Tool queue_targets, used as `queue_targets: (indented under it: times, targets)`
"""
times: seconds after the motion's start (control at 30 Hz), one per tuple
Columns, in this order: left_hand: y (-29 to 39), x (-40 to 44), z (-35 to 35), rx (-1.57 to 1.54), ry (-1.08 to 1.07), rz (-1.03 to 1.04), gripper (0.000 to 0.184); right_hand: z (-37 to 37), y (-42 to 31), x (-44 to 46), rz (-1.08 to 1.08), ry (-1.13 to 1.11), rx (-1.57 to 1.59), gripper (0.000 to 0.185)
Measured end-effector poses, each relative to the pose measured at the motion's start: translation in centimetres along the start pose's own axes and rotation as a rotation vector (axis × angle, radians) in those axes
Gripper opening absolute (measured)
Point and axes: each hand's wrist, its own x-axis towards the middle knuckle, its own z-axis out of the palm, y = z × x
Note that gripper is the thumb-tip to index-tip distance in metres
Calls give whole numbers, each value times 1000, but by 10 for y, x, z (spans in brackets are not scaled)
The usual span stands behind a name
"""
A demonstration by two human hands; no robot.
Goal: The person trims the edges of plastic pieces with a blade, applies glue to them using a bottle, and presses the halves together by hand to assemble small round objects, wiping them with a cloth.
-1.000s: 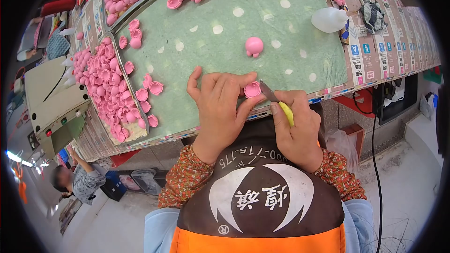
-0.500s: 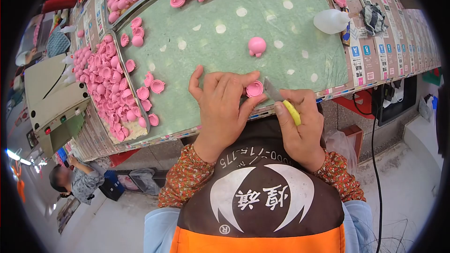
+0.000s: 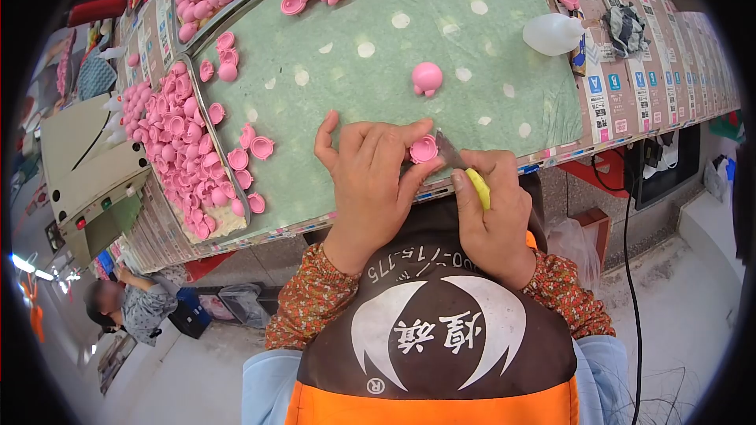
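Observation:
Between the thumb and forefinger of my left hand (image 3: 374, 169) is a small pink plastic cup-shaped piece (image 3: 424, 149), its hollow side facing up. My right hand (image 3: 498, 208) grips a knife by its yellow handle (image 3: 479, 188). The short metal blade (image 3: 449, 149) touches or nearly touches the right rim of the piece. Just beyond my fingers, a round pink piece (image 3: 427, 78) rests dome-up on the green spotted cloth (image 3: 339, 86). Several loose pink cups (image 3: 261, 147) lie left of my left hand.
A metal tray (image 3: 206, 110) heaped with pink pieces stands at left, and another tray (image 3: 228, 12) of pink domes is behind it. A white plastic bottle (image 3: 553, 35) lies at right near a crumpled grey cloth (image 3: 628, 30). A co-worker (image 3: 134, 303) is at far left.
My right hand and the knife have moved slightly left, bringing the blade closer against the pink piece. My left hand keeps its pinch. The whole view has shifted a little.

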Motion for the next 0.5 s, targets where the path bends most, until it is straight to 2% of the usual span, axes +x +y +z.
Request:
queue_targets:
  times: [0.13, 0.33, 0.5]
  targets:
    - [-1, 0, 0, 5, 3, 2, 39, 4, 3, 1, -46, 22, -26, 23]
    - [1, 0, -1, 13, 1, -1, 40, 5, 8, 5, 45, 89, 214, 24]
    - [-1, -1, 0, 15, 9, 4, 40, -9, 6, 0, 100, -69, 168, 20]
